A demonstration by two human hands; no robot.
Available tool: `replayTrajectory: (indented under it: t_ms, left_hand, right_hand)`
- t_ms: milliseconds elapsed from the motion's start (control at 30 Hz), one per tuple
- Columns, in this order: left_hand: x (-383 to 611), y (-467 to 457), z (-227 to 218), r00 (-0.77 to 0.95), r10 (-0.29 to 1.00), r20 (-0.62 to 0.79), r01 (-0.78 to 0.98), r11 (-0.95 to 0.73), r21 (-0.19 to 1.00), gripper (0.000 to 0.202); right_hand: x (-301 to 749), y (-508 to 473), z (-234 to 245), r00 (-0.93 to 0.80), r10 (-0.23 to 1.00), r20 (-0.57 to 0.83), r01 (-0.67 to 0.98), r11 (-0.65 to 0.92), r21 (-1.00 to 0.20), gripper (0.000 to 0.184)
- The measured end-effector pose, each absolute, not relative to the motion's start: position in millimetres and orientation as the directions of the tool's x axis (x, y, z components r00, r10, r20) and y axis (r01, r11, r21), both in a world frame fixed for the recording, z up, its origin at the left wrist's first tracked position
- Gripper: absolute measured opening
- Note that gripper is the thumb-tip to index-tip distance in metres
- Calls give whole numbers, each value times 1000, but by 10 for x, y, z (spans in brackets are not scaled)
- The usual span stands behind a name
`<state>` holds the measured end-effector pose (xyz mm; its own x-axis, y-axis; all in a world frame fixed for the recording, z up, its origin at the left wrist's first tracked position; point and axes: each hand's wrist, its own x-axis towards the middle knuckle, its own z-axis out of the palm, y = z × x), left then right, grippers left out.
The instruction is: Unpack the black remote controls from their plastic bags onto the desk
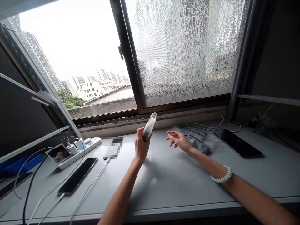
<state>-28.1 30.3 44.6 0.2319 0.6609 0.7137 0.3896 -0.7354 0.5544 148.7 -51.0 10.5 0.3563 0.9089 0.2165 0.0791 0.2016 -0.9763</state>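
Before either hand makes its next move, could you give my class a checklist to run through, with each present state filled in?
1. Left hand has hold of the clear plastic bag: ok, gripped and tilted above the desk.
2. Right hand free: ok, fingers spread, holding nothing, apart from the bag.
3. Bag's opening sealed: cannot tell, too small to make out.
4. Left side of the desk free of cables: not ok, several run across it, one plugged into the black smartphone.
5. Plastic packets resting on the desk: ok, they lie beside the right hand.
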Motion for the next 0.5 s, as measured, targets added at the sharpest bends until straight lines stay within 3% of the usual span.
replayTrajectory:
  t_ms: [167,300,500]
  left_hand:
    - [-329,319,482,545,648,532,590,-747,305,31]
    - [-313,337,444,612,679,406,680,-714,168,40]
    - [-257,387,348,619,708,341,749,-662,15,49]
  right_hand:
    - [1520,-487,97,483,819,310,96,302,-948,42]
    - [1577,-454,72,510,778,367,131,351,-927,36]
    - [1633,-450,35,476,826,303,159,258,-953,33]
